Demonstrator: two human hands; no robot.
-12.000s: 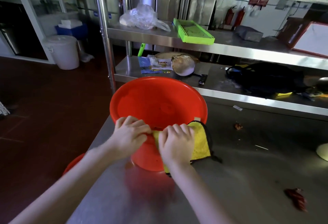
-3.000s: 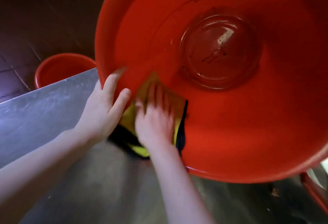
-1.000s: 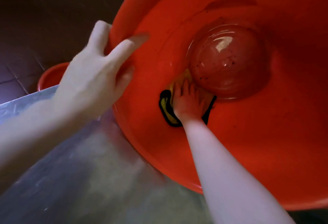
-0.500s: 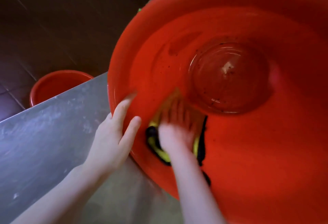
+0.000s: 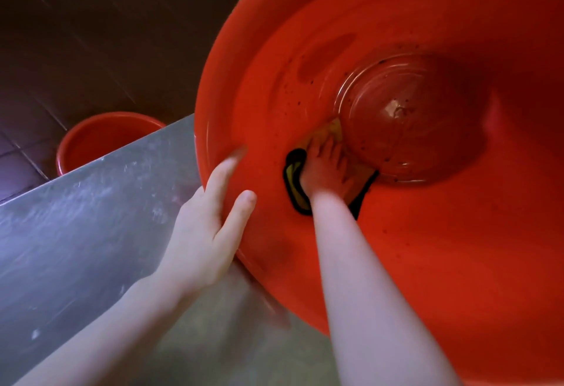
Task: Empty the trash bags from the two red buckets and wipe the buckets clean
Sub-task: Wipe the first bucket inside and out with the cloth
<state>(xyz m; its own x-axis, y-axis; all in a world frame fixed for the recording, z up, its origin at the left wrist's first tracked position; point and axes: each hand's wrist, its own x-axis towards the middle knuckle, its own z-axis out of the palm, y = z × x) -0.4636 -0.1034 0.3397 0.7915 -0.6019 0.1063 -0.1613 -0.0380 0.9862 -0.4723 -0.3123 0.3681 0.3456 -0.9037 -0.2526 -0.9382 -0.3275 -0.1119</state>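
Observation:
A large red bucket (image 5: 427, 263) lies tipped toward me on the steel table, its inside filling the right of the view. Dark specks dot its inner wall and round bottom. My left hand (image 5: 210, 226) grips the bucket's near-left rim, thumb inside. My right hand (image 5: 326, 168) reaches deep inside and presses a yellow cloth with black edging (image 5: 294, 182) flat against the wall beside the bottom. A second red bucket (image 5: 100, 138) stands on the floor at the left, beyond the table's edge.
The steel table (image 5: 76, 233) runs across the lower left, with its far edge slanting up to the bucket. Dark tiled floor (image 5: 91, 34) lies beyond it.
My right hand has pushed the cloth deeper, from the side wall up to the edge of the bucket's bottom. My left hand keeps its hold on the rim.

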